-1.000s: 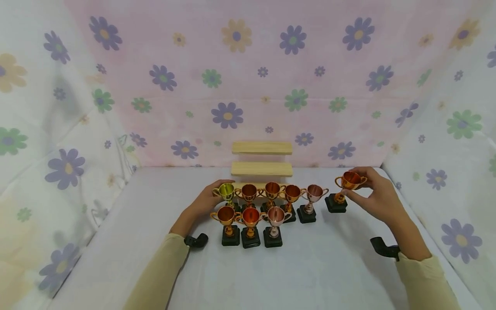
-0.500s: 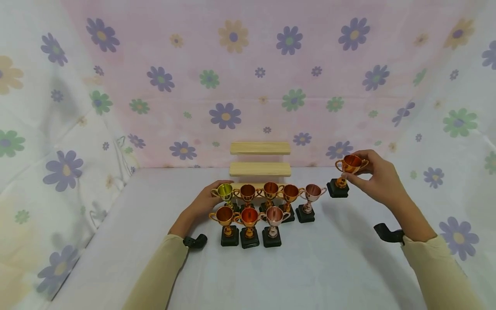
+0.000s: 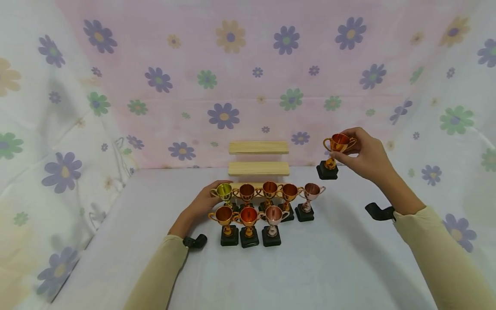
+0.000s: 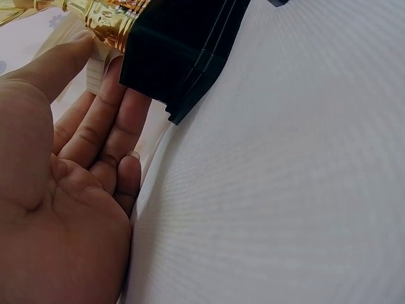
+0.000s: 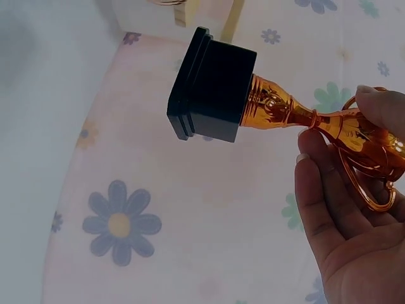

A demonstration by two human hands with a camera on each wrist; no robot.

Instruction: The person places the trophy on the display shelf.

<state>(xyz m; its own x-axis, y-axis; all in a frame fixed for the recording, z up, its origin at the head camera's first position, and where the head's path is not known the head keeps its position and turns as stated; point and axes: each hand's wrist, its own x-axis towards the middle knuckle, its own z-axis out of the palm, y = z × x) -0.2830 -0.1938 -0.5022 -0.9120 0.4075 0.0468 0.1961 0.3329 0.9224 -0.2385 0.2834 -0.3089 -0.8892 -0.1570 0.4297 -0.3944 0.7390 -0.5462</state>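
Observation:
In my right hand I hold an orange-gold trophy cup near its bowl, upright above the table on the right. The right wrist view shows my thumb and fingers around its bowl and stem, with the black base free. My left hand is beside the yellow-gold trophy cup at the left end of the back row. From the left wrist, my thumb touches the gold stem while the fingers reach behind the black base; some fingertips are hidden.
Several other trophy cups stand close together: bronze ones, a rose-coloured one, and a front row with a paler pink cup. Behind them rises a stepped wooden shelf. Flowered cloth encloses the white table on three sides.
My right hand has lifted the orange-gold trophy cup off the table, moving it up and then slightly left towards the shelf. My left hand and the other trophies stay in place.

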